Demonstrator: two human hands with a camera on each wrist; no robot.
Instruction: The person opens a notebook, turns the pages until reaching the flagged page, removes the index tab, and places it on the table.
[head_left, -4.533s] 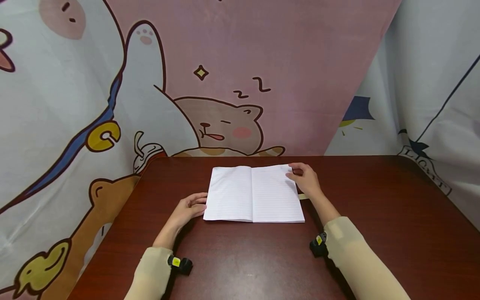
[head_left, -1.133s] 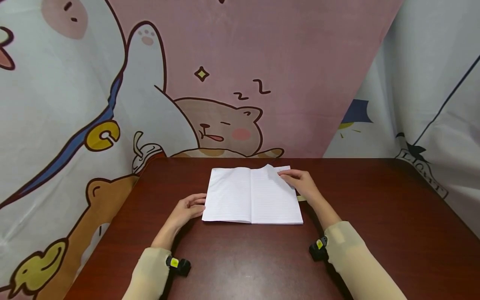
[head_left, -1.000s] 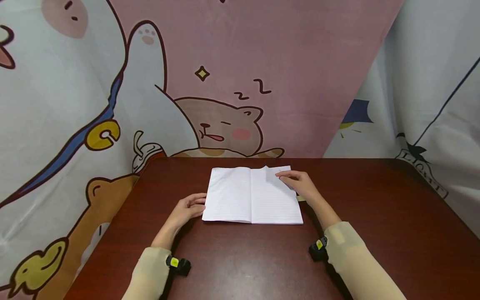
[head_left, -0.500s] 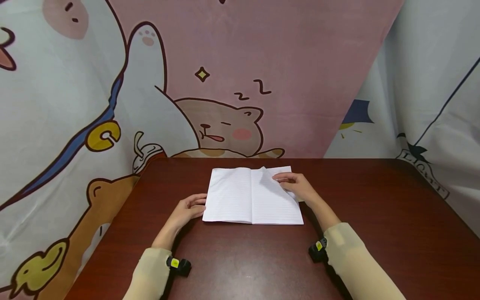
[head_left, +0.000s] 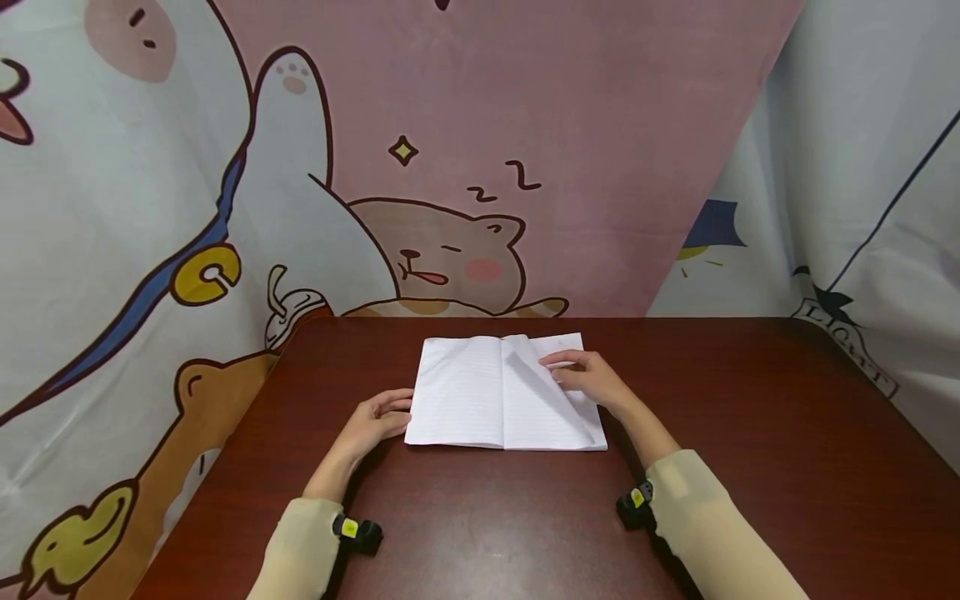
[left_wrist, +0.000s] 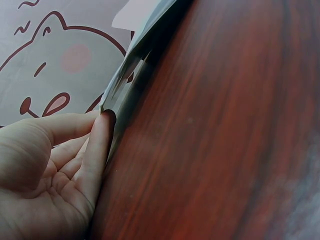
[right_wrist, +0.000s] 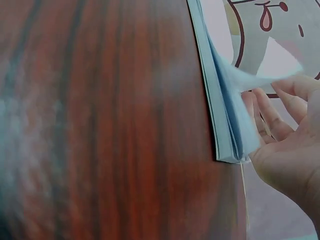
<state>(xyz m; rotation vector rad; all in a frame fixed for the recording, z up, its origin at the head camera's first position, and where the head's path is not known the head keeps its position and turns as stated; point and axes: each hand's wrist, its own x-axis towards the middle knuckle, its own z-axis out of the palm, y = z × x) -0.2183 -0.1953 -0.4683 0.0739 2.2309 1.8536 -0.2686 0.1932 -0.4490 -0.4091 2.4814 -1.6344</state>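
Note:
An open notebook [head_left: 457,400] with lined white pages lies on the table. At its left edge, my left hand [head_left: 375,418] pinches the pages and cover between thumb and fingertip, as the left wrist view shows of that hand [left_wrist: 55,165]. My right hand [head_left: 588,379] is over the right half, its thumb and fingers holding a lifted page [head_left: 536,408] by its outer part. That page bends up and leftward, baring the sheet [head_left: 566,342] beneath. In the right wrist view the curved page [right_wrist: 245,110] rises from the stack to the fingers of the hand [right_wrist: 295,130].
The dark red-brown table [head_left: 465,517] extends around the notebook on all sides. A cartoon-printed cloth [head_left: 585,150] hangs behind its far edge. Each wrist wears a black camera, one on the left [head_left: 360,533] and one on the right [head_left: 634,505].
The right hand has moved left and slightly nearer, drawing the page's outer part up and over. More of the sheet beneath shows. The left hand stays at the notebook's left edge.

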